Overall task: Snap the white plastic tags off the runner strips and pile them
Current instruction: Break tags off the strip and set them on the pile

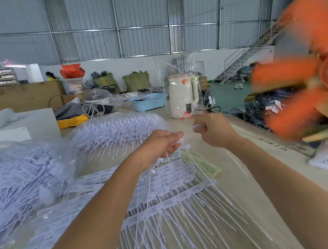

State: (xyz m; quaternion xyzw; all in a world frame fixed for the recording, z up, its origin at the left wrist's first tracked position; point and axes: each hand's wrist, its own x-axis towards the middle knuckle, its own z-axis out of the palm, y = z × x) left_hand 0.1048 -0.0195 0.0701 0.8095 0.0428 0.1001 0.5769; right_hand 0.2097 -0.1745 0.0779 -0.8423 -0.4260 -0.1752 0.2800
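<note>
Head view: over a crowded work surface [259, 195], the left hand [157, 146] grips a bunch of white tags [179, 142] by their thin tails, while the right hand [214, 130], fist curled, pinches one at the bunch's top. Runner strips [167, 187] lie fanned beneath. A hard tug could likely scatter loose tags. Left, a clear bag [18, 176] holds a heap of tags; behind, a blue basket [148, 102] holds something dark.
</note>
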